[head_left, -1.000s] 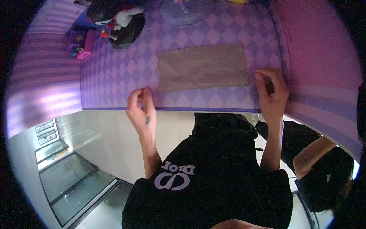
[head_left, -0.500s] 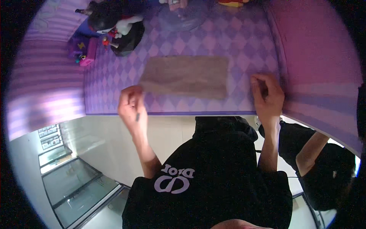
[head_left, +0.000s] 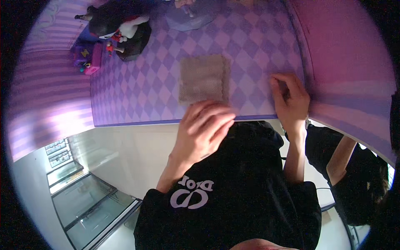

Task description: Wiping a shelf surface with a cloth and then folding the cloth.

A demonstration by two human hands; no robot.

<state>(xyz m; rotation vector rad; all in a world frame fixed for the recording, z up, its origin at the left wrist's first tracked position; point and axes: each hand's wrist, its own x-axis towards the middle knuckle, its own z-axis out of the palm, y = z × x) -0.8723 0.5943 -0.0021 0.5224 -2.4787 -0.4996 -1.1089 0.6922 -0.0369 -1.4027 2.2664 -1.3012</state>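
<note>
A grey-brown cloth [head_left: 203, 78] lies folded in half on the purple diamond-patterned surface, with its layered edges showing on the right side. My left hand [head_left: 205, 130] is at the cloth's near right corner, its fingers bent together over that corner and slightly blurred; they hide the grip itself. Well to the right of the cloth, my right hand [head_left: 293, 100] hovers near the right wall. Its thumb and fingers curl into a ring with the tips meeting, and nothing shows between them.
At the far left stand a dark figurine on a black base [head_left: 135, 43] and a small pink and purple toy [head_left: 92, 60]. A translucent round base [head_left: 189, 21] is at the back. A pink wall [head_left: 346, 54] bounds the right side. Another person's arm [head_left: 342, 156] shows at lower right.
The left half of the cloth has been folded over to the right. My left hand has moved right with it, from the near left corner. My right hand stays almost in place.
</note>
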